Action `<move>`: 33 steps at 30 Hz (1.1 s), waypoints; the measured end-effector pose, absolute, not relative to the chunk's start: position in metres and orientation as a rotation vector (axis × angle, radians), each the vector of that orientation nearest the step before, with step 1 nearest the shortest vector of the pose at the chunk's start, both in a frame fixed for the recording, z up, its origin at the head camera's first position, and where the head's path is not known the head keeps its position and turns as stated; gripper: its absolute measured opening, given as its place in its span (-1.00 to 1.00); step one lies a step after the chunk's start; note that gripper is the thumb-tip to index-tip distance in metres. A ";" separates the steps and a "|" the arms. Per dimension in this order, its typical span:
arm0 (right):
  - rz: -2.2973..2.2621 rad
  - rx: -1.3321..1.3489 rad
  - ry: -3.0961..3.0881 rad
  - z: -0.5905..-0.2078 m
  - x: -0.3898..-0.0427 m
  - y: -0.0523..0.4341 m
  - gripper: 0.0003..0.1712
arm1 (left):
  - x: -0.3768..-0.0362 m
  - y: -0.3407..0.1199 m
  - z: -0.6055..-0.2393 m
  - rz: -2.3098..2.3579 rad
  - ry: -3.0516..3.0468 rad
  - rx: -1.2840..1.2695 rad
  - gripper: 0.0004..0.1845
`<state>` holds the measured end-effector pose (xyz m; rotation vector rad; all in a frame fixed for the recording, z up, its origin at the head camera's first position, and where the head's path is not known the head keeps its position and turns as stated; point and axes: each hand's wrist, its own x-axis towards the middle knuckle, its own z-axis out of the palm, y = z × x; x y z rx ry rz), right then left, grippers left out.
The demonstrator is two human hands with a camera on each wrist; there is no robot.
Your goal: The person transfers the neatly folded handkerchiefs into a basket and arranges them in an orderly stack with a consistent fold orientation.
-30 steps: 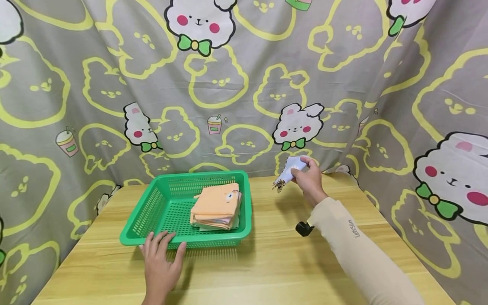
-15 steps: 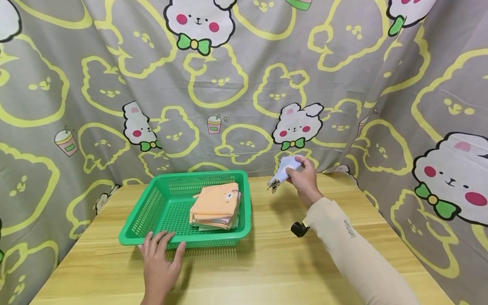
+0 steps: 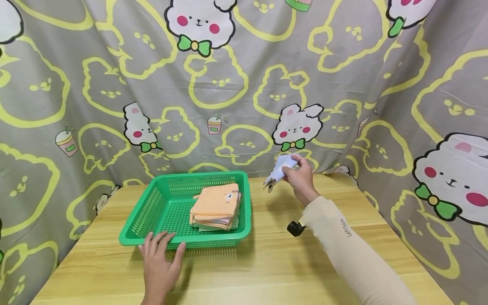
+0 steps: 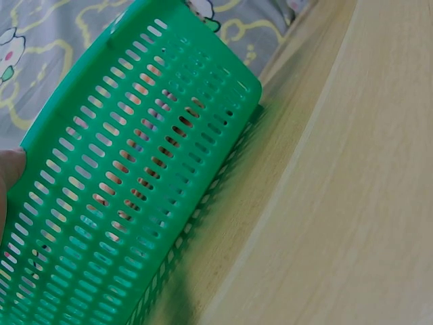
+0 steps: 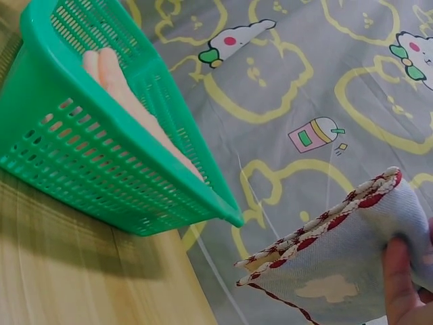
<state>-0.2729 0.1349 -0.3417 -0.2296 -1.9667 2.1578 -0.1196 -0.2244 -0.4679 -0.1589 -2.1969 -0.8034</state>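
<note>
In the head view my right hand (image 3: 302,180) pinches a folded light-blue cloth (image 3: 285,166), thumb on its upper face, over the table right of the green basket (image 3: 247,212). The right wrist view shows the cloth's stitched red and cream edges (image 5: 318,233) and a pale patch, with the thumb (image 5: 399,277) pressed against it. My left hand (image 3: 162,262) rests on the basket's near rim, fingers spread and relaxed over it. In the left wrist view one digit (image 4: 10,166) touches the rim. Inside the basket, to its right, lies a stack of folded cloths (image 3: 215,203), orange on top.
The basket stands on a light wooden table (image 3: 267,271). A grey curtain (image 3: 244,84) printed with cartoon rabbits and yellow outlines hangs behind the table and at both sides. A small black device (image 3: 295,228) sits by my right wrist, below the beige sleeve (image 3: 343,241).
My right hand has moved left toward the basket, carrying the folded light-blue cloth with it. The left hand, the basket and the stacked cloths stay where they were.
</note>
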 end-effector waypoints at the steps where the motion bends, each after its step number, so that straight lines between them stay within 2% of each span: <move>1: 2.161 -0.225 -1.962 -0.341 -0.273 0.134 -0.34 | -0.119 -0.224 -0.468 -0.805 -2.197 -0.159 -0.62; 33: 2.241 -0.127 -1.892 -0.331 -0.272 0.103 -0.37 | -0.120 -0.224 -0.469 -0.806 -2.183 -0.167 -0.63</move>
